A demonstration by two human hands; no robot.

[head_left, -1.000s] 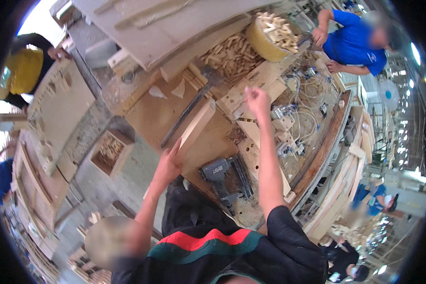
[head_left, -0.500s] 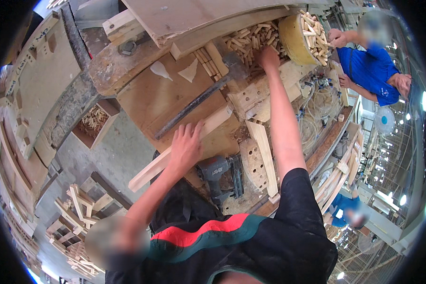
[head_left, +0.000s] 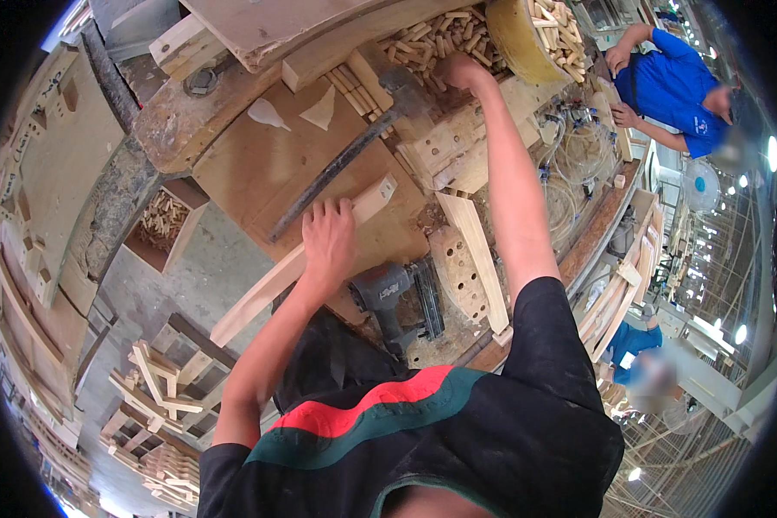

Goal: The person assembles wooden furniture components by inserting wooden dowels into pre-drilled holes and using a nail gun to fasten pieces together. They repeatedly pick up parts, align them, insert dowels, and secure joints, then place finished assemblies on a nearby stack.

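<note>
My left hand (head_left: 328,237) lies over a long pale wooden bar (head_left: 262,298), its fingers curled round the upper part. The bar slants from the bench edge toward my lap. Stretched out to the far side, my right hand (head_left: 462,73) dips into a heap of short wooden dowels (head_left: 423,43). Its fingers are bent and their tips are partly hidden, so what they hold cannot be made out. Between the hands lies a hammer (head_left: 332,177), its dark handle slanting across the brown board (head_left: 259,177).
A nail gun (head_left: 393,298) rests near my lap, beside a drilled wood block (head_left: 460,276) and an angled wooden piece (head_left: 475,255). A yellow tub (head_left: 527,39) of dowels stands beyond my right hand. Clear hoses (head_left: 570,155) coil at right. A person in blue (head_left: 678,91) works across the bench.
The whole view has shifted, so the bench appears farther left and up. My right hand stays at the dowel heap and my left on the bar. The person in blue has lowered a hand.
</note>
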